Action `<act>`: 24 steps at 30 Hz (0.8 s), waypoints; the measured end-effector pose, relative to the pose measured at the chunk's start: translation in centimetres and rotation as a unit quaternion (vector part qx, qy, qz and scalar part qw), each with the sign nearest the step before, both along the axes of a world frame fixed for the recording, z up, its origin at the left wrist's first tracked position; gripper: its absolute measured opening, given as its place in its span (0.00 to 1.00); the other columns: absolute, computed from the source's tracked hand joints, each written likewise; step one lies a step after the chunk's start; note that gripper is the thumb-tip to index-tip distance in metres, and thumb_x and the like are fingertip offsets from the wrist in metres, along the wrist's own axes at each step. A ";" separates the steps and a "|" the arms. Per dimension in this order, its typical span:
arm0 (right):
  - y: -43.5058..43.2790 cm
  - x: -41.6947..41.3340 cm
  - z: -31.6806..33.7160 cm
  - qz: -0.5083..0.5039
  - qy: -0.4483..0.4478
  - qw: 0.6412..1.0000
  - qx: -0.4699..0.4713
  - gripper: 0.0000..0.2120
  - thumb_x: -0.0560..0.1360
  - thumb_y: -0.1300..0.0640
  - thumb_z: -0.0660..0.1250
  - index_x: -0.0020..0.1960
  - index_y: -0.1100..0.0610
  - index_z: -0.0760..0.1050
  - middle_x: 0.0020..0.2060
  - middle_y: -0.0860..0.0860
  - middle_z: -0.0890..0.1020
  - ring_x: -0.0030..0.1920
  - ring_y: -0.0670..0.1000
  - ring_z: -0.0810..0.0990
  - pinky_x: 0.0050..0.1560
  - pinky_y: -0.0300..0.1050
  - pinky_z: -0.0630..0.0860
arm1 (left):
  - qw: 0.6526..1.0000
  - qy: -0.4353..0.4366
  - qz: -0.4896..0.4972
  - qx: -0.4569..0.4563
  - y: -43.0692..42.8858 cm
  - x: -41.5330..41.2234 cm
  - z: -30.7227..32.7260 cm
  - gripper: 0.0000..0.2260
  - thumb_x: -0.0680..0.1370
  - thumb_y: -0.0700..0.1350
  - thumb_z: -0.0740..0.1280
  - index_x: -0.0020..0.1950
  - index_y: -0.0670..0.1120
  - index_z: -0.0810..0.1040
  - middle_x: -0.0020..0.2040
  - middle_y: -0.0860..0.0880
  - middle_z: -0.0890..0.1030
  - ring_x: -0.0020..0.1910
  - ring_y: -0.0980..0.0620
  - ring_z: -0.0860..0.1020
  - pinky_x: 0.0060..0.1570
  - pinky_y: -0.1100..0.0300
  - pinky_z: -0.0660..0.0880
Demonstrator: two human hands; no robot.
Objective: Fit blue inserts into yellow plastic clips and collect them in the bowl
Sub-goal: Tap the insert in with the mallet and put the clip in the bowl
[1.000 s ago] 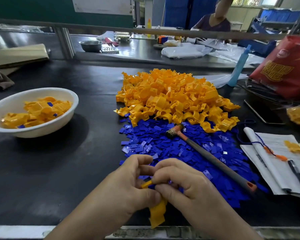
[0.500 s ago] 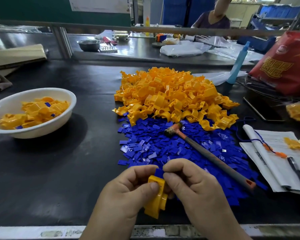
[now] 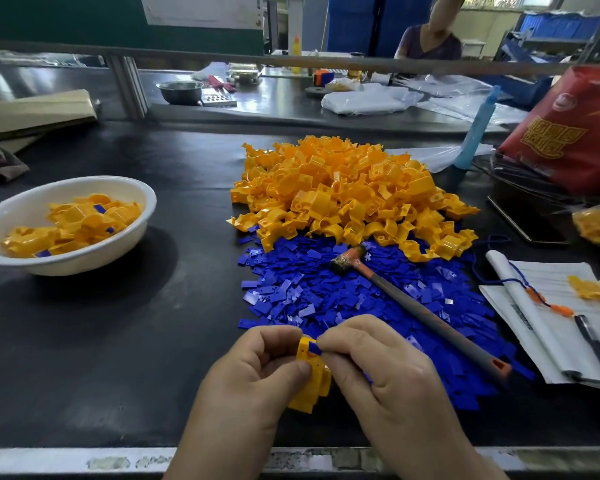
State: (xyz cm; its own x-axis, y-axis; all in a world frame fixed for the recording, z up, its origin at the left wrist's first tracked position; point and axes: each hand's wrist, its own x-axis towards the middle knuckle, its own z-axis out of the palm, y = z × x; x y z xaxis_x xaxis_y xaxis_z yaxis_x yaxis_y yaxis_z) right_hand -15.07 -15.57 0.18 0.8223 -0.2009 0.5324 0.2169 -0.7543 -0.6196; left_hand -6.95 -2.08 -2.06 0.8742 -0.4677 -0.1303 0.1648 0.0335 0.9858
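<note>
My left hand [image 3: 257,372] grips a yellow clip [image 3: 310,375] near the table's front edge, thumb on its side. My right hand [image 3: 378,368] pinches a small blue insert [image 3: 314,347] at the clip's top. Behind my hands spreads a pile of blue inserts [image 3: 343,292], and beyond it a heap of yellow clips [image 3: 347,188]. At the left, a white bowl [image 3: 21,261] holds several yellow clips with blue inserts in them.
A small hammer [image 3: 416,306] lies across the blue pile, head toward the heap. Papers and a pen [image 3: 568,313] lie at the right, a red bag [image 3: 568,133] and blue bottle [image 3: 475,129] behind. A person sits at the far bench.
My hands lifted and turned the yellow clip upright, and the blue insert now shows at its top between my right fingertips.
</note>
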 end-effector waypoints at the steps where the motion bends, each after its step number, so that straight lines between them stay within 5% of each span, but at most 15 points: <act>1: 0.0 0.0 0.0 0.007 -0.003 1.000 -0.004 0.05 0.77 0.53 0.65 0.51 0.49 0.79 0.45 0.42 0.77 0.45 0.42 0.78 0.44 0.33 0.74 | 1.000 -0.005 -0.001 -0.003 0.0 0.0 0.0 0.10 0.69 0.32 0.74 0.45 0.45 0.82 0.41 0.46 0.86 0.39 0.55 0.84 0.34 0.66 0.77; 6: 0.1 0.1 -0.4 -0.009 0.003 1.000 -0.001 0.05 0.76 0.54 0.67 0.50 0.47 0.78 0.43 0.42 0.76 0.44 0.43 0.78 0.42 0.34 0.74 | 1.000 -0.022 0.004 -0.020 0.0 -0.2 0.5 0.14 0.62 0.42 0.75 0.45 0.57 0.84 0.40 0.48 0.86 0.37 0.56 0.83 0.33 0.66 0.77; 11: 0.2 0.1 -0.7 -0.027 0.028 0.998 0.049 0.04 0.74 0.50 0.67 0.48 0.44 0.78 0.43 0.44 0.75 0.45 0.46 0.77 0.40 0.32 0.73 | 0.999 -0.006 0.014 -0.036 -0.3 -0.4 0.5 0.15 0.58 0.42 0.81 0.42 0.53 0.84 0.37 0.46 0.85 0.35 0.55 0.82 0.32 0.66 0.77; 13: 0.3 0.1 -0.9 -0.036 0.056 0.995 0.073 0.07 0.73 0.50 0.67 0.50 0.41 0.75 0.45 0.43 0.75 0.47 0.45 0.77 0.42 0.31 0.73 | 0.999 -0.004 0.019 -0.046 -0.3 -0.4 0.6 0.12 0.59 0.45 0.74 0.41 0.52 0.84 0.36 0.46 0.85 0.33 0.55 0.81 0.30 0.66 0.76; 17: 0.3 -0.1 -0.7 -0.002 0.139 0.964 0.227 0.13 0.74 0.53 0.69 0.51 0.35 0.75 0.46 0.41 0.80 0.45 0.43 0.79 0.42 0.34 0.77 | 0.998 -0.017 0.013 -0.051 0.0 -0.6 0.6 0.14 0.60 0.46 0.72 0.45 0.54 0.84 0.41 0.46 0.85 0.38 0.54 0.82 0.33 0.66 0.77; 24: 0.8 0.1 0.1 -0.018 0.105 0.975 0.196 0.08 0.73 0.53 0.68 0.49 0.41 0.78 0.44 0.40 0.81 0.46 0.44 0.79 0.43 0.35 0.76 | 0.997 -0.017 0.011 -0.072 0.0 -0.5 0.6 0.16 0.58 0.49 0.73 0.45 0.53 0.85 0.40 0.46 0.86 0.37 0.55 0.82 0.35 0.67 0.77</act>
